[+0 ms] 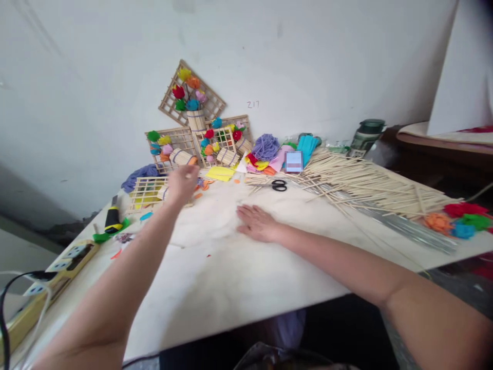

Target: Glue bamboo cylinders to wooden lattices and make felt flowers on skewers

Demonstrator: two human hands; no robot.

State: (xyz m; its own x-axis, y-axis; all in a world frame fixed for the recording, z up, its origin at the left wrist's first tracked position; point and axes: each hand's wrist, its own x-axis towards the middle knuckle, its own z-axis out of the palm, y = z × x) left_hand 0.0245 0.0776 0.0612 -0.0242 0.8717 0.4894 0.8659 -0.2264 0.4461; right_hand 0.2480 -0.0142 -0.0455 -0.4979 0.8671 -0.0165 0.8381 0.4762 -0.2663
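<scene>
My left hand [183, 183] is raised over the left back of the table with its fingers curled in. A bit of orange shows at its fingertips; whether the hand holds it I cannot tell. Just behind it are a small bundled-stick vase [183, 157] and a stick lattice with paper flowers. Below the hand lies another lattice [144, 191], partly covered by the wrist. My right hand [256, 222] rests palm down on the pale tabletop [215, 288], fingers stretched out. Black-handled scissors [279, 185] lie beyond it, apart from the fingers.
Thin wooden sticks [365, 180] spread across the right back beside silvery wires [416, 231]. Purple yarn [265, 147] and coloured crepe paper [307, 149] sit by the wall. At left are a utility knife [113, 218] and a power strip [73, 262]. A dark-lidded bottle [367, 136] stands back right.
</scene>
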